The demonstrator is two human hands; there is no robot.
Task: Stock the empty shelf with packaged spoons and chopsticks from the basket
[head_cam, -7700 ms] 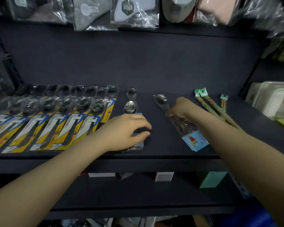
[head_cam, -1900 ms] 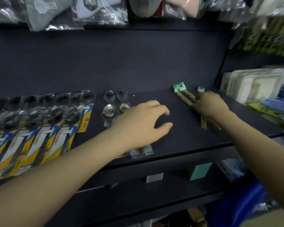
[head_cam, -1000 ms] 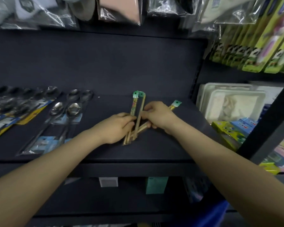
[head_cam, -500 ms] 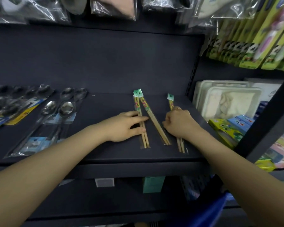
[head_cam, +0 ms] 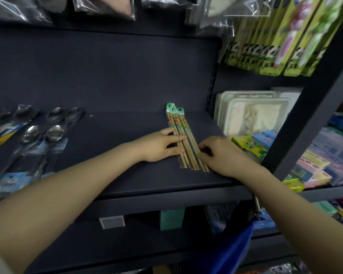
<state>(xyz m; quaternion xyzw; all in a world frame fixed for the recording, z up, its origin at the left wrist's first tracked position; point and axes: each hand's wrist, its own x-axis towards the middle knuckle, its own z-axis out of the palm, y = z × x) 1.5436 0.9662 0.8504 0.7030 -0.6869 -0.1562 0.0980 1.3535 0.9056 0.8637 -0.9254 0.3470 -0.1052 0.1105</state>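
Three packs of wooden chopsticks [head_cam: 183, 133] with green header tags lie side by side on the dark shelf [head_cam: 127, 175], close together. My left hand [head_cam: 162, 144] rests flat against their left side, fingers extended over the packs. My right hand [head_cam: 218, 153] presses against their right side near the lower ends, fingers curled. Packaged metal spoons [head_cam: 48, 139] in clear sleeves with blue cards lie to the left on the same shelf.
A shelf upright [head_cam: 313, 99] stands at the right. Beyond it are white trays [head_cam: 251, 113], colourful small boxes [head_cam: 251, 143] and hanging green packages [head_cam: 285, 36]. Bagged goods [head_cam: 103, 4] hang above. A blue basket [head_cam: 232, 250] shows below the shelf edge.
The three chopstick packs, spread apart half a second ago, are now pushed together into one tight group between my hands. The view shifted slightly right.
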